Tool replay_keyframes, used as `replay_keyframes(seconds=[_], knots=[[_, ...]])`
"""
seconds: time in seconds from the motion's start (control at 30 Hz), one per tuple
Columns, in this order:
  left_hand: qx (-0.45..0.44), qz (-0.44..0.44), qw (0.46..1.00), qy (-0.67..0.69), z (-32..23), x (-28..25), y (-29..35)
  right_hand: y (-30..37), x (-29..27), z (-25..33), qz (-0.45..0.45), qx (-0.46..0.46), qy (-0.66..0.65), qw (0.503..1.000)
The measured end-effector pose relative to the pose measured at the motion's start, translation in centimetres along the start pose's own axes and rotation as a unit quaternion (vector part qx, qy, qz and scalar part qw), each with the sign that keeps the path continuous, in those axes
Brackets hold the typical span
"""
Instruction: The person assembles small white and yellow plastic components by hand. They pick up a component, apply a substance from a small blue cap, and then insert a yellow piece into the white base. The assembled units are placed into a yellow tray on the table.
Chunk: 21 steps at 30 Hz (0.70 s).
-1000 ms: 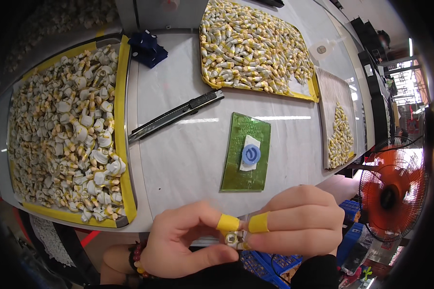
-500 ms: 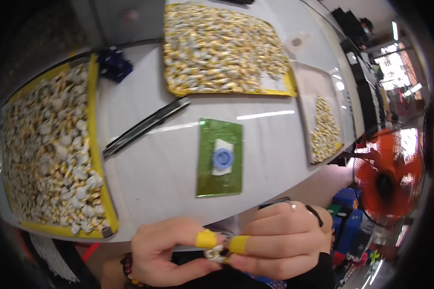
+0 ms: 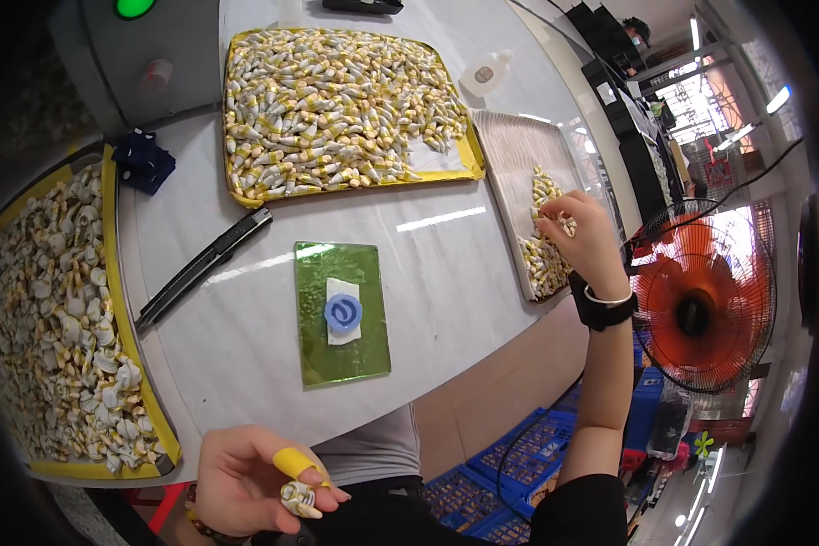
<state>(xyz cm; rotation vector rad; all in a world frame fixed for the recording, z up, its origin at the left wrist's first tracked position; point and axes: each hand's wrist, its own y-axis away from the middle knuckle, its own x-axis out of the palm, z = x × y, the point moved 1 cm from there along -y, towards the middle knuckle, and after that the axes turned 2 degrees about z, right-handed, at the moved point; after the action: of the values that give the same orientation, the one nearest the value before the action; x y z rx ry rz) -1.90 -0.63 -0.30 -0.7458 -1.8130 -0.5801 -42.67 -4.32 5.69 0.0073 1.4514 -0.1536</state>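
Near the lower edge, my left hand (image 3: 255, 482) pinches a small white-and-yellow curled piece (image 3: 300, 499) between thumb and fingers; a yellow band wraps its index finger. My right arm stretches out to the right. My right hand (image 3: 584, 232) is over a shallow tray (image 3: 510, 196) of small tapered white-and-yellow pieces (image 3: 546, 264). Its fingers are curled down among them, and what they grip is partly hidden. Between the hands and the back of the table lies a green rectangular pad (image 3: 341, 369). On it a blue round piece (image 3: 343, 313) sits on a white patch.
A large yellow-rimmed tray (image 3: 476, 156) full of tapered pieces stands at the back. Another yellow-edged tray (image 3: 146, 391) holds curled pieces at left. A black bar (image 3: 205, 268), dark blue cloth (image 3: 143, 162) and white bottle (image 3: 485, 75) lie about. An orange fan (image 3: 696, 309) stands right.
My hands have parted. The right one has moved up and right to the right-hand tray; the left keeps the curled piece at the lower edge. The view has shifted to the right.
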Motion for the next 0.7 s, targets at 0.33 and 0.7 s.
replay_keyframes(seconds=[0.33,0.7], knots=[[0.011,-0.011,1.0,0.001,-0.6,0.2,0.6,-1.2,1.2,0.1,0.0,-0.033,-0.036,0.999],[0.026,0.033,0.998,-0.056,-1.2,-0.7,0.7,1.4,-1.5,14.0,0.094,-0.192,-0.323,0.922]])
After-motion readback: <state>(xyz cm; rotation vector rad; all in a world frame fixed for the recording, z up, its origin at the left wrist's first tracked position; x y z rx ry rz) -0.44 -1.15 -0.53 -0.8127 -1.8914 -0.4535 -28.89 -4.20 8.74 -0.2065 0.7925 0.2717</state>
